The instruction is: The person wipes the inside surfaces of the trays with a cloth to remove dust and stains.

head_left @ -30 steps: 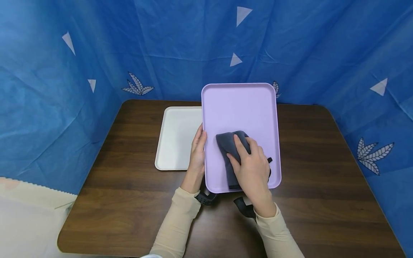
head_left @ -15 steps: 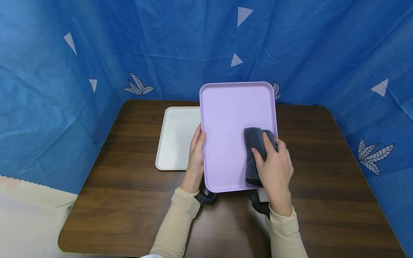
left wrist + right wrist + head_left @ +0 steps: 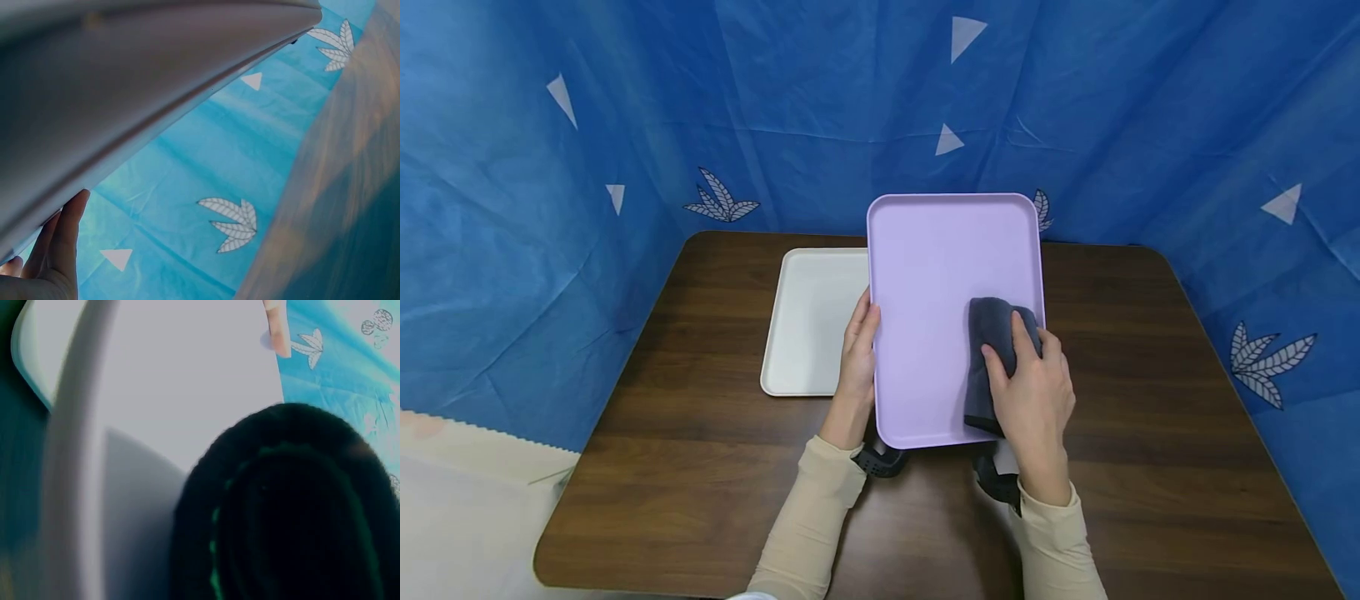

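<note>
A lilac tray (image 3: 951, 250) is held up tilted over the table, its inner face toward the head camera. My left hand (image 3: 856, 358) grips its left edge, thumb at the rim and the other fingers partly hidden by it. The left wrist view shows the tray's underside (image 3: 156, 75) with fingers of the left hand (image 3: 56, 250) at its edge. My right hand (image 3: 1033, 400) holds a folded dark grey cloth (image 3: 987, 367) against the tray's lower right part. In the right wrist view the cloth (image 3: 294, 431) looms large and dark, hiding the right hand.
On the brown wooden table (image 3: 700, 450) lies a white tray (image 3: 812, 317), partly covered by the lilac one in the head view. A blue patterned curtain (image 3: 820, 100) surrounds the table's back and sides. A black wrist strap (image 3: 882, 461) is on the left wrist.
My right hand and the cloth have moved rightward across the lilac tray from its lower middle, then shifted slightly back left. The left hand keeps its grip and the tray barely moves.
</note>
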A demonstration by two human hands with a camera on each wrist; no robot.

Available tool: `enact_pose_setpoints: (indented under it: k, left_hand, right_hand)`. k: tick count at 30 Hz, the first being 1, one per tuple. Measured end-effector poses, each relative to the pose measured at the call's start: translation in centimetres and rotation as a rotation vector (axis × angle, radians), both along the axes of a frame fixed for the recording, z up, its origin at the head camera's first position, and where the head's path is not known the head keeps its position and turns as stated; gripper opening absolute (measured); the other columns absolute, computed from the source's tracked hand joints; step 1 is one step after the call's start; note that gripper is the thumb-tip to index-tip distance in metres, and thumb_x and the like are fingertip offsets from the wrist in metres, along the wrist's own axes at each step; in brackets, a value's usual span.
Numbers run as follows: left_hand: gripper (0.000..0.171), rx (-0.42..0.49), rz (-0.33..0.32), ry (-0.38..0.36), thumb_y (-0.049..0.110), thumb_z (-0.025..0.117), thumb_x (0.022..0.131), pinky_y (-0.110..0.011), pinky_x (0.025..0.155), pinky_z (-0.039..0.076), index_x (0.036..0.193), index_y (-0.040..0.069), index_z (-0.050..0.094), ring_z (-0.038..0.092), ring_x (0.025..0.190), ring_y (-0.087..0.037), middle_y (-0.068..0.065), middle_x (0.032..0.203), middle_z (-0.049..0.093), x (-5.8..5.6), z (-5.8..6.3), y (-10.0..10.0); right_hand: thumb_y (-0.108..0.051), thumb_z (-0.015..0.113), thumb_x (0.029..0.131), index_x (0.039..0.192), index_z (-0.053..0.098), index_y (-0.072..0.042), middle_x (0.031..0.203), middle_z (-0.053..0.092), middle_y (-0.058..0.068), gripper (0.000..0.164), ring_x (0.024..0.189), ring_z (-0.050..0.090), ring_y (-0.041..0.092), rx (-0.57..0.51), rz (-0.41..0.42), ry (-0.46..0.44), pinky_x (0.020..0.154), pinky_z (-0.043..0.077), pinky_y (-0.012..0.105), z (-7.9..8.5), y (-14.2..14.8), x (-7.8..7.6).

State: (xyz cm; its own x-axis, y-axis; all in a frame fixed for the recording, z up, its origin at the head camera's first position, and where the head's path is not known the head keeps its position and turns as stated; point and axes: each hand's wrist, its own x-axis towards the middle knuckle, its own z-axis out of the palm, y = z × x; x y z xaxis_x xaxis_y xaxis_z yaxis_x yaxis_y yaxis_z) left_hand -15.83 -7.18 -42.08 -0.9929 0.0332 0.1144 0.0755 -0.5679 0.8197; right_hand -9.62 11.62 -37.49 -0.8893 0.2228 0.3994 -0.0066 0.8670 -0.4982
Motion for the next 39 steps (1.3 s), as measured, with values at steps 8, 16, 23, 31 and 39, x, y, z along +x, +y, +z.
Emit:
enact_pose_setpoints:
  k: [8,16,23,31,39]
  left_hand:
    - [0.05,-0.011,-0.007,0.001,0.022,0.036,0.105,-0.021,0.086,0.048,0.154,0.011,0.029,0.056,0.107,-0.005,0.009,0.127,0.056,0.0,0.1,0.0]
    - [0.05,0.001,-0.025,0.01,0.022,0.037,0.105,-0.025,0.103,0.043,0.154,0.013,0.03,0.052,0.125,-0.009,0.002,0.142,0.05,0.0,0.0,0.0]
    - [0.05,0.05,-0.05,0.006,0.024,0.037,0.106,-0.026,0.103,0.041,0.154,0.013,0.029,0.049,0.125,-0.01,0.008,0.135,0.052,0.1,0.2,0.1]
    - [0.054,0.116,-0.067,0.01,0.03,0.045,0.103,-0.025,0.094,0.045,0.153,0.014,0.032,0.057,0.113,-0.01,0.009,0.124,0.06,0.1,0.2,0.1]
    - [0.051,0.127,-0.078,0.013,0.026,0.041,0.105,-0.025,0.093,0.045,0.153,0.013,0.031,0.057,0.113,-0.01,0.008,0.124,0.06,0.3,0.4,0.3]
  right_hand:
    - [-0.025,0.077,0.085,0.134,0.06,-0.008,0.123,0.056,0.031,0.054,0.102,0.061,0.047,0.014,0.06,0.067,0.066,0.053,0.062,-0.6,-1.8,0.5]
    - [-0.025,0.08,0.082,0.132,0.062,-0.009,0.118,0.059,0.027,0.055,0.099,0.062,0.042,0.043,0.176,0.148,0.067,0.055,0.057,-1.0,-4.0,1.0]
    - [-0.023,0.082,0.08,0.132,0.063,-0.011,0.119,0.059,0.023,0.057,0.099,0.063,0.038,0.043,0.297,0.157,0.069,0.056,0.052,-1.3,-5.8,1.7]
    - [-0.02,0.084,0.077,0.129,0.064,-0.009,0.118,0.062,0.021,0.057,0.1,0.063,0.035,0.016,0.392,0.199,0.076,0.056,0.049,-1.6,-6.9,2.2]
    - [-0.021,0.083,0.078,0.131,0.063,-0.011,0.118,0.062,0.02,0.057,0.1,0.064,0.035,-0.036,0.398,0.181,0.076,0.056,0.049,-1.9,-6.7,2.3]
